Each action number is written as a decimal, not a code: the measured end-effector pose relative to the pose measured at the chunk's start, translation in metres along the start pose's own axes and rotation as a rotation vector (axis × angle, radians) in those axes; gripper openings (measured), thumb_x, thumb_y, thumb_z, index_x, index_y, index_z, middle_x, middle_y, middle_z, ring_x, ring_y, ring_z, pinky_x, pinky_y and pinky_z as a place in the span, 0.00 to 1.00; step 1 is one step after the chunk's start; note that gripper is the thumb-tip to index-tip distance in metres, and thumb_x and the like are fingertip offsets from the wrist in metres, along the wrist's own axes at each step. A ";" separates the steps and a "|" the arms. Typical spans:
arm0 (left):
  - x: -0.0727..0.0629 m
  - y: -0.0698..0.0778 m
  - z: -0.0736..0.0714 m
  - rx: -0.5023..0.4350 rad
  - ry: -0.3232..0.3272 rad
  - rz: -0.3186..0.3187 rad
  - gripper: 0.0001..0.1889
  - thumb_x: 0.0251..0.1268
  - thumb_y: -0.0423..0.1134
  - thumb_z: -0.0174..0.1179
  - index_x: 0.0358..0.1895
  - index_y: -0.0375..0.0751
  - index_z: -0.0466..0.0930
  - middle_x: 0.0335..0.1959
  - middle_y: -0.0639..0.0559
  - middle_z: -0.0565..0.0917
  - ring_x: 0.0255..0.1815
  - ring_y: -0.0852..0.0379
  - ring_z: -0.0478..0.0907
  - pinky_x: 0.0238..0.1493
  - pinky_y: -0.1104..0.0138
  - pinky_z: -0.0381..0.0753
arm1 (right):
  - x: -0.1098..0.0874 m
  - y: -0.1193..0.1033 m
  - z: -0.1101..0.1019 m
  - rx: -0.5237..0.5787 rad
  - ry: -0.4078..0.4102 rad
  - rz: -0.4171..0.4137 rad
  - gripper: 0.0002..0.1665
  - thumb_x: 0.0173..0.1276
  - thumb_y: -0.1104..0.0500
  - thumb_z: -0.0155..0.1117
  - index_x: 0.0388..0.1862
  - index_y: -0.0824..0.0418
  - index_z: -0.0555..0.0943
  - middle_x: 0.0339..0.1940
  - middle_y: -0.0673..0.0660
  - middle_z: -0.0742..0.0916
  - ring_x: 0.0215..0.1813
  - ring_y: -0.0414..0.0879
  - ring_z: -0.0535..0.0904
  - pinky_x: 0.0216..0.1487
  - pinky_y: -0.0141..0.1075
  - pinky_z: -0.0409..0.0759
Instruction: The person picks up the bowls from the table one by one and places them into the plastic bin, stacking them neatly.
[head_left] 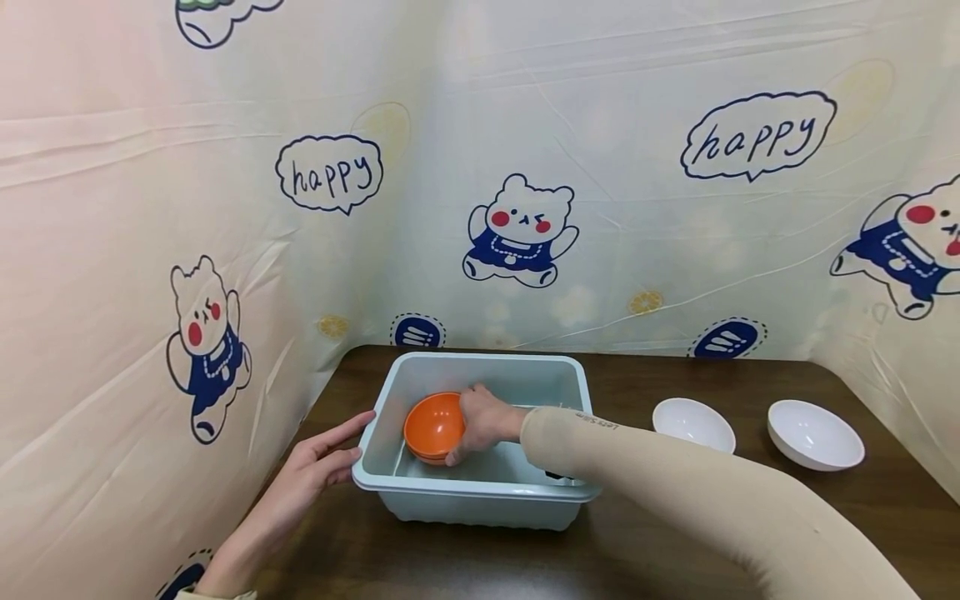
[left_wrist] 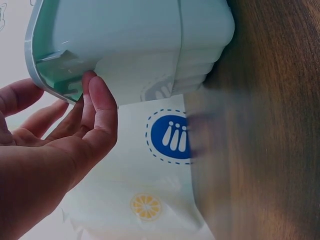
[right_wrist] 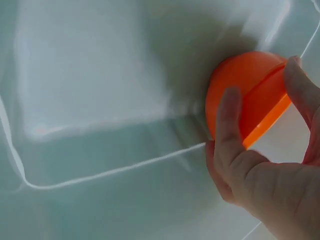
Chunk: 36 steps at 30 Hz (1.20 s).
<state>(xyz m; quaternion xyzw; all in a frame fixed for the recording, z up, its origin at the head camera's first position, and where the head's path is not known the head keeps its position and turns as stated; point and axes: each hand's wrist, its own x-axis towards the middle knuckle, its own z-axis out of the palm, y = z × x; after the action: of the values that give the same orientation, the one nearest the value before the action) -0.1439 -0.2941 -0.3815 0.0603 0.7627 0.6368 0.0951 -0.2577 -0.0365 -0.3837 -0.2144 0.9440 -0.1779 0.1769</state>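
Inside a pale blue-green plastic tub (head_left: 480,512), my right hand (head_left: 483,421) grips an orange bowl (head_left: 435,425) near the tub's left wall. The thumb and fingers spread across the bowl's side in the right wrist view, where the orange bowl (right_wrist: 255,90) lies tilted and a line below its rim looks like a second nested edge. My left hand (head_left: 318,462) holds the tub's left rim, with fingertips at the lip. In the left wrist view, the left hand (left_wrist: 65,135) has its fingers on both sides of the rim of the tub (left_wrist: 130,45).
Two white bowls, a nearer one (head_left: 693,425) and one farther right (head_left: 816,435), stand on the dark wooden table (head_left: 450,567). My right sleeve (head_left: 675,475) passes over the tub's right rim. A printed cloth (head_left: 630,225) surrounds the back and sides.
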 end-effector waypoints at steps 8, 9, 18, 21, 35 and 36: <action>0.000 0.000 0.000 -0.004 -0.003 0.016 0.29 0.85 0.34 0.49 0.83 0.32 0.57 0.81 0.31 0.60 0.60 0.47 0.84 0.56 0.62 0.84 | -0.002 0.001 -0.004 0.013 -0.011 -0.006 0.51 0.54 0.41 0.87 0.69 0.64 0.74 0.55 0.56 0.77 0.56 0.48 0.71 0.63 0.41 0.78; 0.000 0.000 0.000 -0.008 -0.004 0.023 0.29 0.85 0.34 0.49 0.82 0.32 0.57 0.81 0.30 0.60 0.59 0.48 0.84 0.56 0.63 0.85 | -0.002 0.002 -0.005 0.025 -0.012 -0.006 0.51 0.54 0.42 0.87 0.69 0.64 0.74 0.55 0.56 0.77 0.55 0.48 0.72 0.62 0.41 0.78; -0.001 -0.001 0.000 -0.024 -0.007 0.033 0.30 0.84 0.34 0.50 0.82 0.30 0.57 0.80 0.29 0.61 0.57 0.50 0.85 0.54 0.64 0.85 | -0.006 0.006 -0.006 0.171 -0.045 0.012 0.52 0.55 0.46 0.88 0.70 0.66 0.71 0.55 0.57 0.74 0.50 0.49 0.75 0.31 0.36 0.86; 0.000 -0.001 0.000 -0.025 -0.007 0.034 0.30 0.84 0.34 0.50 0.82 0.30 0.57 0.80 0.29 0.61 0.58 0.51 0.85 0.54 0.64 0.85 | -0.006 0.006 -0.006 0.192 -0.043 0.020 0.51 0.55 0.47 0.88 0.70 0.65 0.71 0.54 0.56 0.75 0.50 0.49 0.75 0.29 0.36 0.85; -0.002 0.002 0.001 -0.014 -0.005 0.027 0.29 0.84 0.34 0.50 0.82 0.30 0.57 0.80 0.29 0.61 0.59 0.49 0.84 0.55 0.64 0.85 | -0.003 0.000 -0.027 0.212 -0.128 0.086 0.44 0.55 0.52 0.88 0.65 0.63 0.72 0.50 0.57 0.80 0.45 0.51 0.79 0.33 0.42 0.88; -0.002 0.002 0.001 -0.013 -0.004 0.024 0.29 0.84 0.34 0.50 0.82 0.30 0.57 0.80 0.29 0.61 0.59 0.49 0.84 0.55 0.64 0.85 | -0.004 -0.003 -0.032 0.213 -0.130 0.088 0.45 0.56 0.53 0.87 0.67 0.64 0.72 0.49 0.57 0.80 0.44 0.51 0.80 0.33 0.42 0.88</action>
<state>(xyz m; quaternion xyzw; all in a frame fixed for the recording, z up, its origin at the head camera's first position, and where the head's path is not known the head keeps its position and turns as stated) -0.1420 -0.2932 -0.3795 0.0700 0.7577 0.6426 0.0896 -0.2660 -0.0291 -0.3536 -0.1637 0.9148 -0.2548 0.2673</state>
